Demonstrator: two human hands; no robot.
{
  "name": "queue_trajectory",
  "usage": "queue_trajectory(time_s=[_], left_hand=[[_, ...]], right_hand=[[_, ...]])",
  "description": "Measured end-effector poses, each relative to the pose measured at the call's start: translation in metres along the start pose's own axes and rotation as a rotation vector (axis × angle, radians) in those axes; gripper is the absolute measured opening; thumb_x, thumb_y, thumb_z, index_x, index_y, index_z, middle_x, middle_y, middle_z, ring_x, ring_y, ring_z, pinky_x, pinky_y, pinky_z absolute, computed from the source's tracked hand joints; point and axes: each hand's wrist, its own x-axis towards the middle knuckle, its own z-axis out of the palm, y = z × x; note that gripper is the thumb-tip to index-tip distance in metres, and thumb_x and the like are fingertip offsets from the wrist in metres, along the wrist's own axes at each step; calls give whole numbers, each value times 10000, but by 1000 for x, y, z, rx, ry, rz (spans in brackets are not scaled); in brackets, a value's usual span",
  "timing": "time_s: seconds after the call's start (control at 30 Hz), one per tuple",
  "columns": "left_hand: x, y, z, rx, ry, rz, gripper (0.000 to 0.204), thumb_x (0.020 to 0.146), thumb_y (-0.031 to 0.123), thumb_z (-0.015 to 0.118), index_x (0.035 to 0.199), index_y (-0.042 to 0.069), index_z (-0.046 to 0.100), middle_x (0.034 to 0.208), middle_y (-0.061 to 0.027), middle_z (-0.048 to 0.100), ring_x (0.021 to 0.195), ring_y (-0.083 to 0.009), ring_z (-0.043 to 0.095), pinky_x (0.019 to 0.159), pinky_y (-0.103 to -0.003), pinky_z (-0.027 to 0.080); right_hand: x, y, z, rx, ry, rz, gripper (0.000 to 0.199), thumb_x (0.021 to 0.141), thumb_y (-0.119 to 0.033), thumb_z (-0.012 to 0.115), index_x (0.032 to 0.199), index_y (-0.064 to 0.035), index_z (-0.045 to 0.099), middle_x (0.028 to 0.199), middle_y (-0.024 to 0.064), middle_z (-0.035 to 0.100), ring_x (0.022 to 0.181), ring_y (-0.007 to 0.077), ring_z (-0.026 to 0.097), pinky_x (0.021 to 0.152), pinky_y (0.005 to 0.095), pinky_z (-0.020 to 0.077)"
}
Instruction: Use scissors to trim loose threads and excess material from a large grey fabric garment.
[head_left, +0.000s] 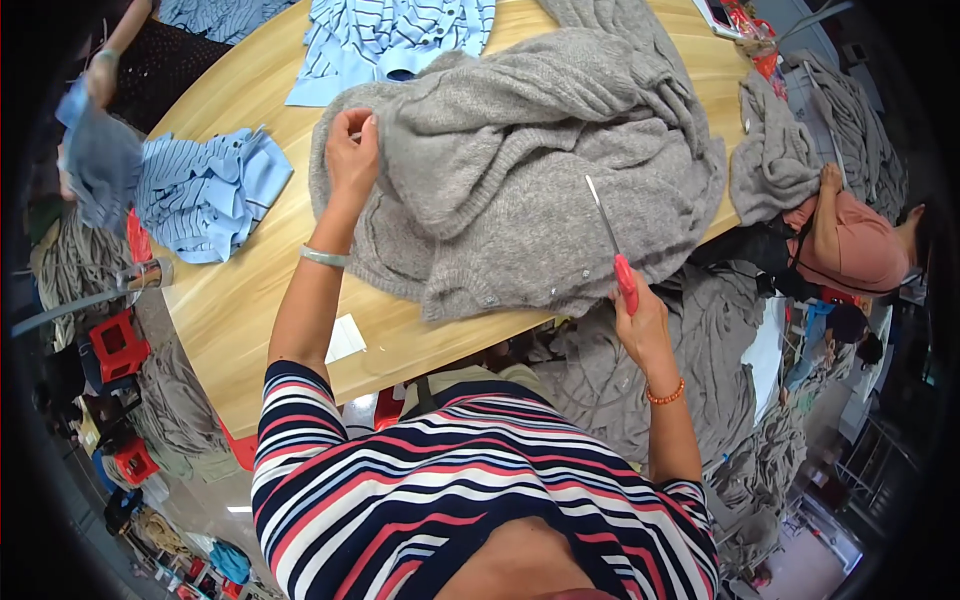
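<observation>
A grey knit cardigan (560,215) lies bunched on the wooden table in front of me, with small buttons along its near edge. My left hand (352,150) is closed at its left side, fingers bent in a pinch on a fold of the knit. Over the right part of the cardigan, my right hand (643,325) grips red-handled scissors (607,225). Their thin metal blades look together and point away to the upper left, above the fabric. Part of the handle is hidden by my fingers.
Blue striped garments lie at the table's far edge (395,45) and left side (205,190). A white paper slip (346,338) is near the front edge. Another person's arm (115,50) handles blue cloth at left; a person in pink (850,240) sits at right. Grey garments (690,350) are heaped beside me.
</observation>
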Motion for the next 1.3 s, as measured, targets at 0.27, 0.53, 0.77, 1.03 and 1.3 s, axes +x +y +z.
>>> queue_trajectory(time_s=[0.27, 0.53, 0.77, 1.03, 1.3], left_hand=[[-106, 10, 47, 836, -534, 647, 400, 753, 230, 724, 1101, 88, 587, 990, -129, 575, 969, -335, 539, 869, -428, 417], [-27, 69, 30, 13, -525, -36, 180, 931, 178, 590, 988, 12, 631, 810, 32, 601, 771, -32, 505, 711, -178, 405], [-11, 210, 60, -82, -618, 222, 174, 958, 165, 558, 960, -2, 605, 824, 70, 539, 756, -20, 435, 672, -176, 368], [-6, 271, 70, 178, -748, 360, 132, 956, 126, 537, 939, 1, 576, 781, 60, 490, 711, -29, 385, 631, -180, 332], [-12, 234, 35, 172, -652, 129, 171, 969, 171, 534, 931, 13, 585, 776, 76, 516, 708, -14, 407, 631, -167, 338]], right_hand=[[13, -17, 9, 23, 57, -28, 308, 873, -87, 566, 1178, -44, 557, 866, 181, 653, 862, 320, 667, 737, 357, 501], [54, -27, -26, 30, 106, 92, 279, 859, -261, 628, 795, 11, 630, 604, 217, 564, 618, 403, 594, 573, 446, 450], [153, -74, -48, 299, 268, -342, 303, 815, -228, 703, 968, 28, 650, 657, 110, 626, 618, 137, 612, 582, 320, 470], [281, -24, -32, 449, 287, -295, 292, 705, -127, 684, 946, -14, 566, 677, 120, 577, 574, 146, 574, 546, 297, 463], [282, -8, -25, 690, -301, -141, 504, 754, -52, 613, 1255, -35, 562, 733, -19, 556, 524, 50, 460, 463, 218, 387]])
